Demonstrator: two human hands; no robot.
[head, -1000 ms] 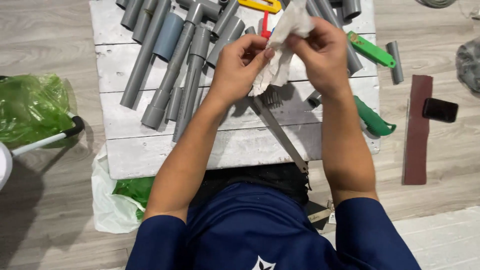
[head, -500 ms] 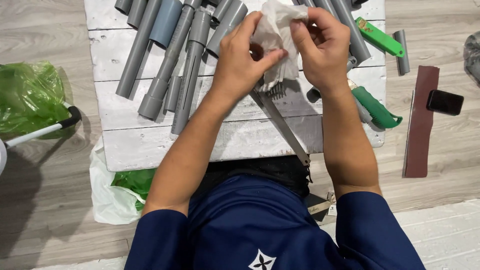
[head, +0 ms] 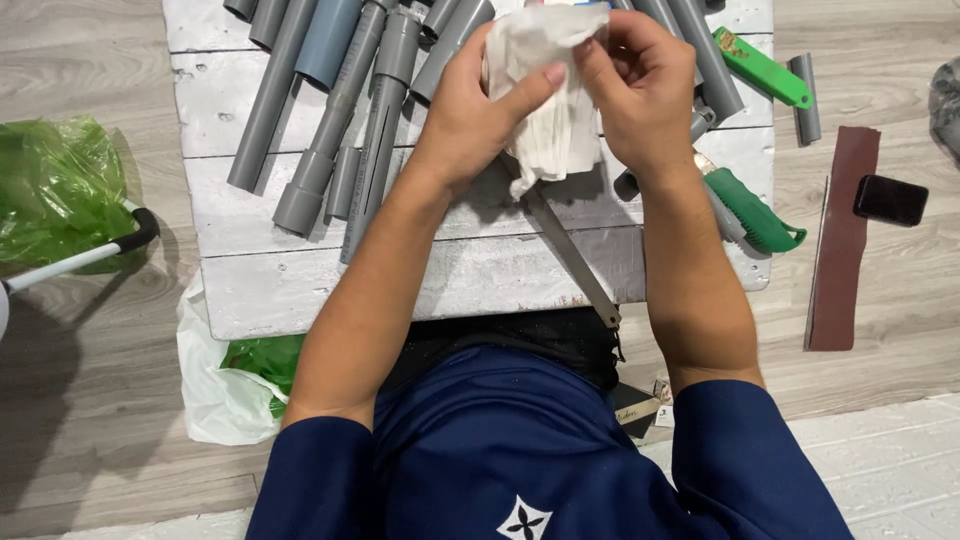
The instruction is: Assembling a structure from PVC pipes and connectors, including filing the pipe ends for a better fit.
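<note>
Both hands hold a crumpled white cloth above a white wooden board. My left hand grips its left side with the thumb pressed across the front. My right hand pinches its top right part. Whether anything is wrapped inside the cloth is hidden. Below the cloth a thin metal saw blade lies slanting over the board's near edge. Several grey plastic pipes lie side by side on the board, left of my hands.
A green-handled tool and a second green handle lie right of my hands. A short grey pipe piece, a brown strip and a dark phone lie on the floor at right. Green plastic bags lie left.
The cloth and both hands sit higher in view than a second ago. My left thumb now presses across the front of the cloth, and the cloth is more bunched up.
</note>
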